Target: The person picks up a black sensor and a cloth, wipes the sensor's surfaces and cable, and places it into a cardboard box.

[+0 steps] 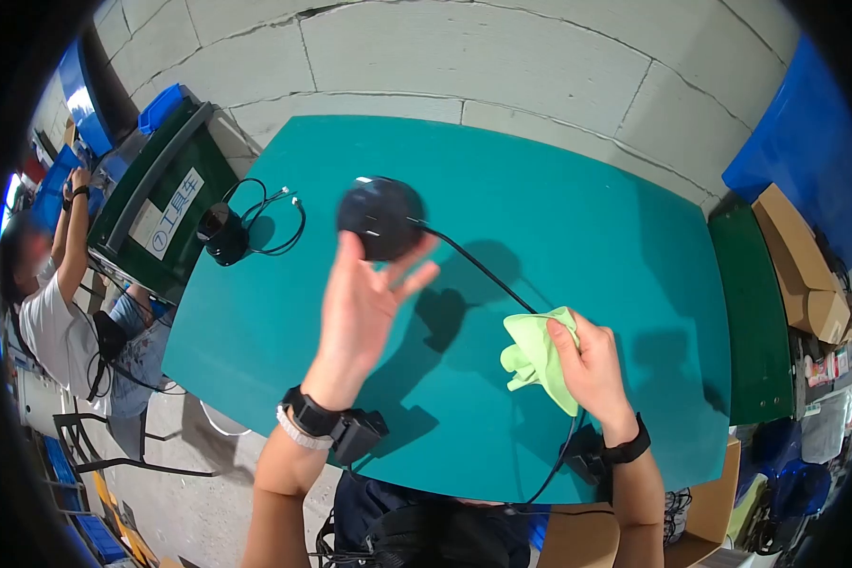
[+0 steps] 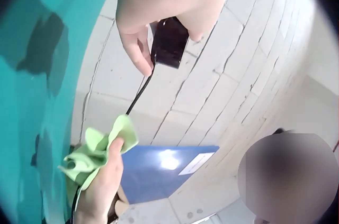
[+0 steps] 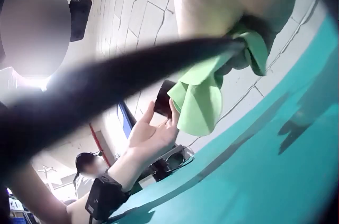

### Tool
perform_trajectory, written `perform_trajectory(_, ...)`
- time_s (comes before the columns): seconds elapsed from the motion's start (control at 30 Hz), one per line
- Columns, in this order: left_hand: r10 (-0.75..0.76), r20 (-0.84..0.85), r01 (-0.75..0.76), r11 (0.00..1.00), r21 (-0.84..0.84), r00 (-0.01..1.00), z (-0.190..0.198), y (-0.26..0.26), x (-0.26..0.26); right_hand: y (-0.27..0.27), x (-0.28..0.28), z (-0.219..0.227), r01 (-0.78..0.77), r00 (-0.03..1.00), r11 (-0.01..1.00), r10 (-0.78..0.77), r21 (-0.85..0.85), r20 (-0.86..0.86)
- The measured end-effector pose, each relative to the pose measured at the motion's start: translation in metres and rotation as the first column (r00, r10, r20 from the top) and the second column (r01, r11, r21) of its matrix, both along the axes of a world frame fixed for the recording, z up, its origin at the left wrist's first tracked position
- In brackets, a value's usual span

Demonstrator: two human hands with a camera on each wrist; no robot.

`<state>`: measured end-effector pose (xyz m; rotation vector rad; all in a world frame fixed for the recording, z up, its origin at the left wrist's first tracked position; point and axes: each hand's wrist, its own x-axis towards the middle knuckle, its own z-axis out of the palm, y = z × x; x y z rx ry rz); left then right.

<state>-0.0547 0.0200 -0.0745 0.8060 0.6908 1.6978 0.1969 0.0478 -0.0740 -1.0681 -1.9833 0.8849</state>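
My left hand (image 1: pixel 360 308) holds up a glossy black round device (image 1: pixel 381 216) above the green table, its thumb and fingers on either side of the casing in the left wrist view. A black cable (image 1: pixel 478 265) runs from the device toward my right hand (image 1: pixel 592 369). That hand pinches a light green cloth (image 1: pixel 535 346) folded around the cable, and the cable's lower part (image 1: pixel 560 461) hangs down past the wrist to the table's near edge. In the right wrist view, the cloth (image 3: pixel 200 102) partly overlaps the device (image 3: pixel 165 99).
Another black device (image 1: pixel 222 234) with coiled cables lies at the table's left edge. A dark green tool cart (image 1: pixel 161 208) stands beyond it, with another person (image 1: pixel 62 293) nearby. Cardboard boxes (image 1: pixel 800 260) are on the right, and a block wall (image 1: pixel 502 57) rises behind the table (image 1: pixel 577 208).
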Motion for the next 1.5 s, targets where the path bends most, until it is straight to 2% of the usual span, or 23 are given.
perform_trajectory(0.07,0.212,0.050,-0.214,0.976,0.031,0.976,0.008,0.003,-0.010,0.002,0.002,0.000,0.010,1.000,1.000,-0.009,-0.029,0.028)
perform_trajectory(0.13,0.357,0.120,-0.367,0.927,0.074,0.926,0.011,0.006,-0.020,0.003,0.001,-0.003,0.011,1.000,0.999,-0.010,-0.046,0.007)
perform_trajectory(0.27,0.315,0.151,-0.327,0.944,0.055,0.937,0.003,0.004,-0.025,0.000,-0.006,-0.007,-0.043,0.999,0.997,0.043,-0.061,0.003)
perform_trajectory(0.37,-0.051,0.116,0.052,0.999,-0.008,0.992,-0.004,0.004,-0.004,-0.003,-0.011,-0.006,-0.067,0.998,0.996,0.068,-0.060,0.012)
perform_trajectory(0.47,-0.314,0.064,0.317,0.947,-0.056,0.947,-0.008,0.004,0.018,-0.007,-0.015,-0.005,-0.107,0.994,0.991,0.107,-0.084,0.003)
perform_trajectory(0.53,-0.438,0.085,0.445,0.890,-0.098,0.895,-0.013,0.001,0.031,-0.008,-0.015,-0.010,-0.127,0.992,0.989,0.128,-0.069,0.012)
perform_trajectory(0.6,-0.460,-0.024,0.453,0.881,-0.134,0.887,-0.014,-0.002,0.039,-0.008,-0.015,-0.011,-0.147,0.989,0.987,0.149,-0.056,0.023)
perform_trajectory(0.73,-0.409,-0.024,0.403,0.907,-0.124,0.912,-0.012,-0.004,0.042,-0.010,-0.017,-0.008,-0.189,0.982,0.979,0.190,-0.077,0.010)
perform_trajectory(0.8,-0.470,0.072,0.475,0.878,-0.063,0.880,-0.012,-0.004,0.037,-0.011,-0.018,-0.006,-0.194,0.981,0.977,0.194,-0.093,-0.004)
perform_trajectory(0.93,-0.385,0.206,0.397,0.917,-0.020,0.900,-0.016,0.001,0.029,-0.011,-0.017,-0.005,-0.269,0.961,0.956,0.275,-0.119,0.037)
perform_trajectory(0.97,-0.272,0.250,0.288,0.957,-0.031,0.929,-0.012,0.002,0.027,-0.011,-0.016,-0.006,-0.296,0.949,0.950,0.305,-0.101,0.080)
perform_trajectory(1.03,-0.137,0.253,0.121,0.990,0.079,0.958,-0.006,0.005,0.011,-0.008,-0.011,-0.010,-0.280,0.954,0.955,0.289,-0.100,0.081)
perform_trajectory(1.1,0.017,0.321,-0.050,0.994,0.096,0.947,-0.008,0.008,-0.012,-0.004,-0.006,-0.008,-0.267,0.958,0.959,0.275,-0.100,0.080)
perform_trajectory(1.13,0.064,0.362,-0.118,0.985,0.127,0.930,-0.006,0.007,-0.019,-0.001,-0.004,-0.003,-0.234,0.952,0.960,0.258,-0.152,0.165)
perform_trajectory(1.17,0.118,0.367,-0.161,0.983,0.091,0.923,-0.004,0.007,-0.022,0.000,-0.003,0.000,-0.196,0.937,0.960,0.244,-0.200,0.249)
perform_trajectory(1.2,0.171,0.371,-0.205,0.977,0.055,0.913,-0.002,0.006,-0.024,0.002,-0.003,-0.003,-0.198,0.937,0.960,0.245,-0.199,0.249)
perform_trajectory(1.27,0.194,0.354,-0.217,0.976,0.028,0.915,-0.003,0.006,-0.024,0.005,-0.005,-0.010,-0.292,0.950,0.947,0.272,0.134,0.153)
perform_trajectory(1.3,0.213,0.336,-0.226,0.974,-0.002,0.918,-0.003,0.006,-0.024,0.005,-0.003,-0.008,-0.294,0.950,0.946,0.273,0.135,0.154)
perform_trajectory(1.37,0.228,0.336,-0.256,0.966,0.041,0.914,0.000,0.004,-0.025,0.003,0.000,0.000,-0.237,0.951,0.963,0.257,-0.128,0.174)
perform_trajectory(1.5,0.228,0.351,-0.297,0.942,0.157,0.908,-0.004,0.004,-0.037,0.003,0.003,0.004,-0.167,0.971,0.959,0.200,-0.228,0.130)
